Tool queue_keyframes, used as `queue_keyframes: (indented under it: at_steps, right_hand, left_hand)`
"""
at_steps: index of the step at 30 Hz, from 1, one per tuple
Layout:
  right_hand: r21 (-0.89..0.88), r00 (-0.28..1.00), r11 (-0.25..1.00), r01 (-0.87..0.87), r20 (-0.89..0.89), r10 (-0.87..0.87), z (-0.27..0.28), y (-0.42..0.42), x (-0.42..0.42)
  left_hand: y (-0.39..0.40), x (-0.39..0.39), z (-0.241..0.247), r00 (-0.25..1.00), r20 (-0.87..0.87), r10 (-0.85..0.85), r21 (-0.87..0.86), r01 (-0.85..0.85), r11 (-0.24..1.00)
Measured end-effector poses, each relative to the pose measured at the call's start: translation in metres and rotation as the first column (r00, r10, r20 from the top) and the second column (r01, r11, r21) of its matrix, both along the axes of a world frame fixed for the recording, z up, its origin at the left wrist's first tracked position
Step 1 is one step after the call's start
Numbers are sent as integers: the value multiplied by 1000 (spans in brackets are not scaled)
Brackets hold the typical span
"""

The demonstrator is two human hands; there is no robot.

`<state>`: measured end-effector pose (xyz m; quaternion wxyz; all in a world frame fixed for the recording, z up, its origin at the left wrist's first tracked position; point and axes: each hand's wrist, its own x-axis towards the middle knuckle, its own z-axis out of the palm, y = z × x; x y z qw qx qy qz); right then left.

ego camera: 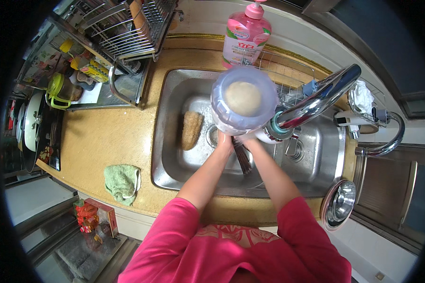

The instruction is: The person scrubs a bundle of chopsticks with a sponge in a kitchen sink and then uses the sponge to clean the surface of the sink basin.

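Over the left basin of a steel double sink (158,141), a bundle of thin dark brown sticks, probably chopsticks (242,157), lies between my two hands. My left hand (225,142) holds its upper part from the left. My right hand (248,140) is at its right side, partly blurred by running water. The fingertips of both are hidden under the round translucent tap filter (244,102) fixed to the chrome faucet (320,95). A brown fibrous scrubber, likely loofah (192,130), rests on the basin floor, left of the drain (212,136).
A pink pump bottle (242,42) and a wire basket (287,72) stand behind the sink. A green cloth (122,184) lies on the counter at left, below a dish rack (127,39). Stacked bowls (340,205) sit at the right front corner.
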<state>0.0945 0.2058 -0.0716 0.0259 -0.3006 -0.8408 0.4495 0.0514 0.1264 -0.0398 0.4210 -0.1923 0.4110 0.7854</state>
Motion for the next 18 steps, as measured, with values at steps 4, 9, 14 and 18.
queue_keyframes:
  at_steps: [4,9,14,18]
  right_hand:
    - [1,908,942,336,-264,-324,-4,-36,9]
    - [-300,855,849,434,-159,-493,-5,-18,-18]
    - [-260,808,831,492,-219,-547,3,-50,-28]
    - [-357,832,818,452,-162,-531,-6,-38,-23]
  left_hand:
    - [17,9,-12,999,35,2,86,-5,996]
    - [19,22,-10,970,-104,-219,95,229,969]
    - [10,2,2,961,50,-273,79,269,960]
    - [12,10,13,956,31,-290,66,288,955]
